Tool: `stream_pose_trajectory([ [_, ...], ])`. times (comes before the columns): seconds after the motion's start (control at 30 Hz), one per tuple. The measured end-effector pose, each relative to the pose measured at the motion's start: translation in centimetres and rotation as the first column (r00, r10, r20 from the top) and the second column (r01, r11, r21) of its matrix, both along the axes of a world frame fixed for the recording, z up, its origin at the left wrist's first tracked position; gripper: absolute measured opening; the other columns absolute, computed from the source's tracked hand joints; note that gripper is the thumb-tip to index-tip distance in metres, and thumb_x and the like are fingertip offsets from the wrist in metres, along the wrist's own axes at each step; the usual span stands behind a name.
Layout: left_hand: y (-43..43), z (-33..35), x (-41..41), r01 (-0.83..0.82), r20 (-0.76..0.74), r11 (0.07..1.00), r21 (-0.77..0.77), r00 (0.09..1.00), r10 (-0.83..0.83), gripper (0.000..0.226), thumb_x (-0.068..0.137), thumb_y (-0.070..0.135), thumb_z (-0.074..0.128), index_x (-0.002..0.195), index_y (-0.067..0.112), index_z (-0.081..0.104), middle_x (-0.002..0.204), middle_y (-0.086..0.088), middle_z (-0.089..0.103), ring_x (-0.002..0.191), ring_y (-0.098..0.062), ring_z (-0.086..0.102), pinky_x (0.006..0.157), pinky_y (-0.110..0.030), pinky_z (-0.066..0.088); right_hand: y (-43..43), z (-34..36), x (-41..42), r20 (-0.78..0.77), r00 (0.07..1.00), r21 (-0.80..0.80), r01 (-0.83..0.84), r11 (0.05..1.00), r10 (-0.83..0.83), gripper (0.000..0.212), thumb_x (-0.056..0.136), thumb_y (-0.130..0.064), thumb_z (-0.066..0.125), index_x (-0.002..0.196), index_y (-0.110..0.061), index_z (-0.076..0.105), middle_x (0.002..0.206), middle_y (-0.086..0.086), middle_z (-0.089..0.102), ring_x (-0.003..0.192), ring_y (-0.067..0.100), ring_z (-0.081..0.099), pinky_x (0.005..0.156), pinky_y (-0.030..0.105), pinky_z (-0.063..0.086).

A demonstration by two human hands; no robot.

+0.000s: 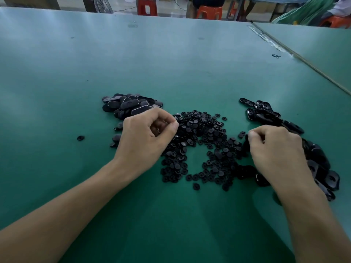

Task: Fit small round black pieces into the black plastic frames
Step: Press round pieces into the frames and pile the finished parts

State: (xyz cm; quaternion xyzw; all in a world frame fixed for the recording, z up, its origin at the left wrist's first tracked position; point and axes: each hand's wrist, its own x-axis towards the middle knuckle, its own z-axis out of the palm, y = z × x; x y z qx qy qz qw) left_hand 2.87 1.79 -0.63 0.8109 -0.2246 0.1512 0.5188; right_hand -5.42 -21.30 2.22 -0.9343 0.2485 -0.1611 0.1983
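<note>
— Where are we in the job?

— At the picking step, we'd judge. Our left hand [144,137] is curled, thumb tip against forefinger, at the far-left edge of the round pieces [199,133]. Our right hand [275,147] is curled too, with its fingertips down by something dark at the right edge of that heap.

— Are we holding anything?

— We can't tell for either hand. The left pinch hides whatever is in it. The dark thing under the right fingers may be a frame on edge, but it's too blurred to call.

— And the frames?

— There are two heaps. The matte frames [129,104] lie just beyond the left hand. The glossy frames [266,112] run down the right side, partly behind the right hand.

— Any trays or boxes?

— None that we can see. Everything lies loose on the green tabletop [171,63], and one stray piece [80,138] sits well apart on the left.

— What does the next move ask of us?

— We need a single round piece in one hand and a frame in the other, then the piece lined up with the frame's seat and pressed home. The pieces are small and heaped, so lifting just one will take care.
</note>
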Motion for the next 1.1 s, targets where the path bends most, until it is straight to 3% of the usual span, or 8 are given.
stream_pose_trajectory([
  [0.13, -0.1, 0.2, -0.4, 0.027, 0.001, 1.0, 0.013, 1.0, -0.027, 0.009, 0.087, 0.013, 0.076, 0.082, 0.019, 0.073, 0.063, 0.011, 0.062, 0.056, -0.002, 0.054, 0.054, -0.006, 0.039, 0.1, -0.1, 0.0, -0.065, 0.998, -0.004, -0.017, 1.0, 0.017, 0.022, 0.093, -0.027, 0.067, 0.112, -0.017, 0.072, 0.11, 0.008, 0.069, 0.107, 0.027, 0.06, 0.091, 0.04, 0.05],
  [0.27, -0.6, 0.6, -1.0, 0.085, -0.017, 0.994, -0.07, 0.996, -0.086, 0.01, 0.088, 0.011, 0.075, 0.082, 0.018, 0.072, 0.064, 0.005, 0.063, 0.056, -0.001, 0.053, 0.053, -0.007, 0.037, 0.1, -0.2, 0.1, -0.013, 1.0, 0.056, 0.005, 0.998, -0.005, 0.015, 0.091, -0.027, 0.069, 0.103, -0.021, 0.073, 0.102, 0.006, 0.067, 0.097, 0.024, 0.061, 0.084, 0.037, 0.051],
  [0.43, -0.8, 0.8, -1.0, 0.103, -0.097, 0.962, -0.254, 0.987, -0.131, 0.006, 0.09, 0.021, 0.068, 0.085, 0.019, 0.07, 0.067, -0.001, 0.065, 0.057, -0.012, 0.056, 0.051, -0.029, 0.047, -0.2, -0.5, 0.3, 0.099, 0.994, 0.01, 0.037, 0.999, -0.038, 0.015, 0.095, -0.022, 0.062, 0.098, -0.017, 0.076, 0.1, 0.012, 0.069, 0.095, 0.031, 0.06, 0.08, 0.036, 0.049],
  [0.57, -0.6, 0.7, -0.4, 0.067, -0.191, 0.955, -0.288, 0.974, -0.126, 0.01, 0.097, 0.018, 0.066, 0.088, 0.014, 0.07, 0.06, 0.006, 0.063, 0.053, -0.003, 0.055, 0.054, -0.017, 0.043, 0.6, 0.0, 0.6, 0.331, 0.941, 0.051, -0.097, 0.994, 0.075, 0.014, 0.097, -0.024, 0.063, 0.103, -0.02, 0.075, 0.09, -0.002, 0.071, 0.086, 0.012, 0.064, 0.082, 0.025, 0.051],
  [0.7, -0.7, 0.5, -0.8, 0.122, -0.193, 0.962, -0.243, 0.966, -0.171, 0.006, 0.092, 0.022, 0.07, 0.086, 0.021, 0.071, 0.067, 0.0, 0.068, 0.057, -0.011, 0.059, 0.049, -0.031, 0.05, 3.0, -0.2, 1.0, 0.427, 0.875, 0.388, -0.406, 0.827, 0.229, 0.016, 0.094, -0.024, 0.067, 0.094, -0.038, 0.075, 0.071, -0.008, 0.07, 0.059, 0.008, 0.064, 0.059, 0.017, 0.05],
  [0.8, -0.7, 0.6, -1.3, 0.191, -0.226, 0.95, -0.246, 0.942, -0.248, 0.014, 0.083, 0.029, 0.074, 0.096, 0.027, 0.073, 0.076, 0.002, 0.072, 0.066, -0.01, 0.067, 0.054, -0.033, 0.055, 4.1, -0.5, 1.0, 0.441, 0.838, 0.496, -0.527, 0.69, 0.322, 0.02, 0.091, -0.015, 0.071, 0.098, -0.034, 0.077, 0.073, -0.006, 0.072, 0.059, 0.009, 0.065, 0.063, 0.019, 0.052],
  [0.9, -0.8, 0.5, -1.5, 0.256, -0.206, 0.955, -0.152, 0.937, -0.284, 0.017, 0.083, 0.025, 0.078, 0.099, 0.028, 0.074, 0.082, 0.006, 0.074, 0.069, -0.005, 0.066, 0.056, -0.019, 0.048, 4.7, -0.7, 0.8, 0.423, 0.803, 0.562, -0.596, 0.574, 0.42, 0.032, 0.088, -0.005, 0.074, 0.109, -0.029, 0.073, 0.084, -0.008, 0.075, 0.076, 0.008, 0.07, 0.075, 0.021, 0.056],
  [1.1, -0.6, 0.6, -1.1, 0.257, -0.233, 0.937, -0.237, 0.921, -0.312, 0.011, 0.085, 0.016, 0.078, 0.095, 0.021, 0.076, 0.075, -0.001, 0.075, 0.066, -0.021, 0.071, 0.055, -0.029, 0.057, 5.0, -0.9, 0.8, 0.427, 0.846, 0.576, -0.527, 0.624, 0.32, 0.02, 0.085, -0.014, 0.079, 0.094, -0.03, 0.072, 0.082, -0.007, 0.075, 0.076, 0.009, 0.071, 0.072, 0.022, 0.055],
])
